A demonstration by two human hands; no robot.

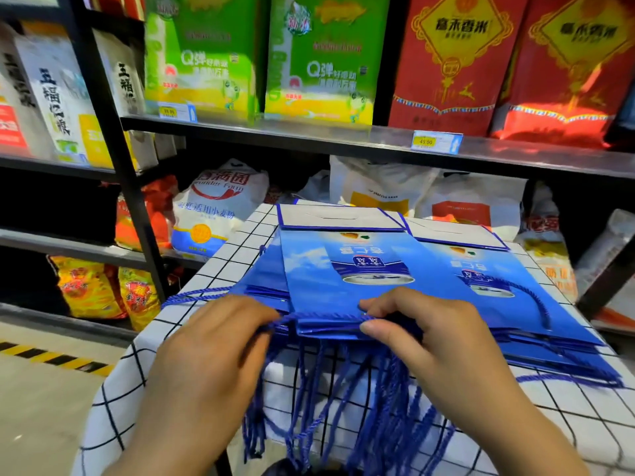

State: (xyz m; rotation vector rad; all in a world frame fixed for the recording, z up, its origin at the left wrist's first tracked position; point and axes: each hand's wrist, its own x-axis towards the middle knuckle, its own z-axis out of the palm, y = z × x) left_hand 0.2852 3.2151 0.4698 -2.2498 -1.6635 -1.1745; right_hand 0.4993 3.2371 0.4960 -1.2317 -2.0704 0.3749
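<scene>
Bench (567, 417) under a white cloth with a black grid, standing in front of store shelves.

Bags (309, 269): flat blue paper ones, stacked in the middle of the bench, mouths toward the person. Print shows a blue can, upside down from this side. Top bag (364, 266) lies slightly askew on the rest. A second stack (488, 269) sits just to the right, overlapping the first and fanned out toward the bench's right edge.

Cords (343, 389): blue twisted handles, many of them, hanging in loops over the near bench edge. One loop trails out left across the cloth.

Left hand (213, 338): fingers curled in at the near left corner of the stack, closed round a cord there. Fingertips hidden behind the knuckles.

Right hand (429, 331): pinching the near edge of the top bag, thumb under, fingers on top. A cord runs taut along that edge between the two hands.

Behind: shelf (309, 135) carrying green boxes (202, 56) and red bags (453, 63), with a price tag (436, 141) on its lip. Lower level holds a white flour sack (213, 207). Yellow-black stripe (51, 355) on the floor at left.
</scene>
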